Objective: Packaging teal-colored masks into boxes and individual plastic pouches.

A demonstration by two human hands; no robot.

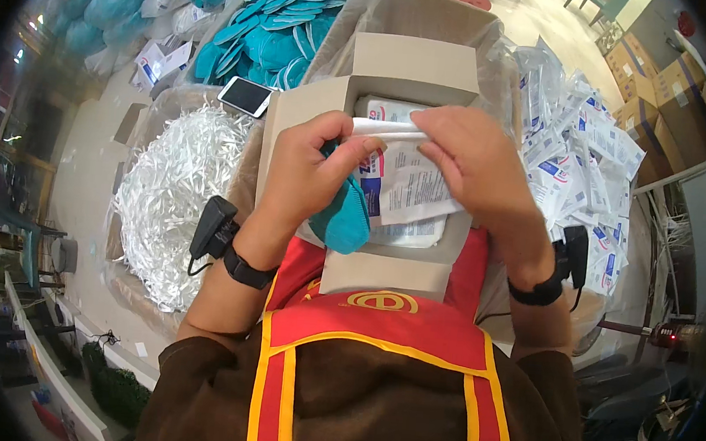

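Note:
My left hand (303, 166) is closed with a teal folded face mask (343, 221) hanging below its fingers; its thumb and fingers also pinch the left end of a white packet's top edge. That flat white packet (413, 184), with blue and red print, is stretched between both hands. My right hand (477, 160) pinches the same edge farther right, where it looks folded or creased. Both hands are over an open cardboard box (386, 275) in front of my apron. More white packets (412, 232) lie inside it, partly hidden by the held packet.
At left, a lined box overflows with white strips (174, 205). Beyond it, teal masks (281, 34) fill another box, and a white phone (245, 96) rests at its near edge. A heap of printed packets (584, 169) stands at right. Cardboard cartons (674, 97) stand at far right.

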